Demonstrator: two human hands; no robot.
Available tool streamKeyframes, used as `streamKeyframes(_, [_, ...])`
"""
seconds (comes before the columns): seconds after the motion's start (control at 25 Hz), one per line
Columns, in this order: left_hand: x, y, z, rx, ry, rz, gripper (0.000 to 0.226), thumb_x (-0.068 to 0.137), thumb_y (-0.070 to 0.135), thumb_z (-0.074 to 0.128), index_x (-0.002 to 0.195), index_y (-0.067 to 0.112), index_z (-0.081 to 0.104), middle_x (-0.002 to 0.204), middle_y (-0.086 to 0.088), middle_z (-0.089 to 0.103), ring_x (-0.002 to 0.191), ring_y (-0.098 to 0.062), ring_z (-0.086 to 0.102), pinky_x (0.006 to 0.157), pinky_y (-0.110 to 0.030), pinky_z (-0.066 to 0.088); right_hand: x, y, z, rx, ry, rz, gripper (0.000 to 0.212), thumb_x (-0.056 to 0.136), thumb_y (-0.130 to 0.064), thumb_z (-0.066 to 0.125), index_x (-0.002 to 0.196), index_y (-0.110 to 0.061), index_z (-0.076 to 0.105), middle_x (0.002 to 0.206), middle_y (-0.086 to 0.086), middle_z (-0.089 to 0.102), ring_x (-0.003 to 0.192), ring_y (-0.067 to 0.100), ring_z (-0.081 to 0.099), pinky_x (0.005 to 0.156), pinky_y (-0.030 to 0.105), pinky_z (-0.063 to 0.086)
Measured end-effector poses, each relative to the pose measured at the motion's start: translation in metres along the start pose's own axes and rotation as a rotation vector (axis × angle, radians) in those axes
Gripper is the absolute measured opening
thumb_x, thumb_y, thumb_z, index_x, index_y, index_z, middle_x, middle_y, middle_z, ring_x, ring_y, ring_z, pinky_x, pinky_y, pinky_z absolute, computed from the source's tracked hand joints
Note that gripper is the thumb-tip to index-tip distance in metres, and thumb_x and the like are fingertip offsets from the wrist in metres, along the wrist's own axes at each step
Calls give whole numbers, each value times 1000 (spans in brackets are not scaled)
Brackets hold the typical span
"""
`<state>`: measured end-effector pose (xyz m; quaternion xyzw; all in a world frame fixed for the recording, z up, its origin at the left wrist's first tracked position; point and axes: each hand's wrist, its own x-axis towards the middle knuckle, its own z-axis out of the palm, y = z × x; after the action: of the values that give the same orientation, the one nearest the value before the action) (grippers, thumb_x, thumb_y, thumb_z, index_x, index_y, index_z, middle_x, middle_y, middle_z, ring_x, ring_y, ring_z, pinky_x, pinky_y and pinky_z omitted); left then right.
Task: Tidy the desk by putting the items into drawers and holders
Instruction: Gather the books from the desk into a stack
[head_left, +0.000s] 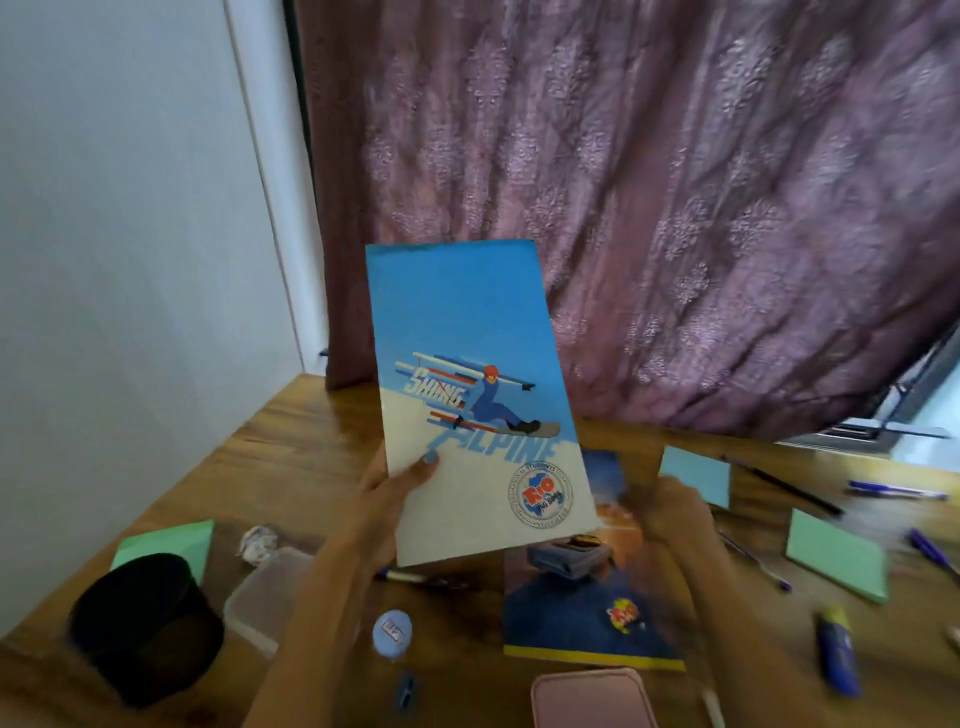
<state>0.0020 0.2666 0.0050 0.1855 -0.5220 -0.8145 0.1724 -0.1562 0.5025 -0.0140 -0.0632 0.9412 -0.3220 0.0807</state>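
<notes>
Left grip (400, 493): closed on the lower left edge of the blue notebook (475, 395), thumb on the cover, holding it upright above the table (291, 447). Right grip (675, 514): blurred, just right of the notebook; whether it is closed cannot be told.

Progress, judged: early. Most items are not yet stored.
- Second notebook (587, 618), flat below the held notebook, a small dark box (566, 558) on it.
- Black holder (148, 623), lower left.
- Clear box (270, 597), beside the holder.
- Green pads (163, 543) (836, 561) and blue pad (696, 480), either side.
- Pens (896, 491), far right.
- Glue stick (836, 652), lower right.

No drawer is visible.

Legible text: "SKIING", "ALPINE" and a "RIO" seal on the held cover.
</notes>
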Motion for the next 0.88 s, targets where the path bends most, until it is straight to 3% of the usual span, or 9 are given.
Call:
streamKeyframes(0.12, [2,1,3,17,-56,-6,52,82,17,67,130,8,48,113,-16,67,93,-29,68,71,-42,59,-6,21,35,-39,-185,159,77,59,-62,70,118,-14,60,121,11,62,108,26,59,92,40,51])
streamKeyframes(0.2, [4,0,5,40,-73,3,67,72,22,69,132,10,43,117,-18,65,102,-35,64,77,-47,57,-8,18,47,-290,-229,256,108,57,-69,69,138,-6,36,141,17,38,127,31,41,102,38,42])
streamKeyframes(0.32, [6,-3,5,53,-84,26,71,69,23,66,134,9,41,119,-19,64,105,-37,63,73,-44,57,1,8,51,-424,-245,315,124,57,-69,73,146,-4,17,152,21,15,139,37,21,107,44,32])
streamKeyframes(0.4, [5,-4,2,62,-87,46,70,68,24,68,131,9,43,115,-17,66,98,-32,67,66,-39,58,16,13,50,-409,-262,340,129,49,-68,78,146,-6,20,152,20,18,139,36,24,107,46,35])
streamKeyframes(0.56, [1,-2,-1,75,-137,81,85,48,43,88,119,13,52,103,-12,72,82,-23,72,58,-32,58,24,19,44,-445,-315,256,119,39,-71,79,135,-11,42,138,9,48,126,26,47,101,37,45])
streamKeyframes(0.72, [-3,3,-6,98,-151,90,98,29,53,90,114,16,56,98,-8,74,83,-22,72,60,-32,58,35,27,36,-336,-400,310,98,46,-62,82,125,-13,52,131,7,56,117,26,55,99,37,47])
streamKeyframes(0.8, [-3,3,-9,92,-152,90,97,31,52,90,115,17,56,101,-10,73,88,-26,71,64,-37,59,43,33,33,-342,-445,317,79,62,-62,74,124,-17,54,129,6,57,115,25,55,100,36,46])
streamKeyframes(0.88, [-4,2,-9,78,-152,81,75,53,40,87,116,16,56,101,-11,73,87,-28,71,65,-40,58,47,39,34,-350,-510,272,56,80,-58,59,122,-20,57,122,5,58,110,22,56,98,33,46])
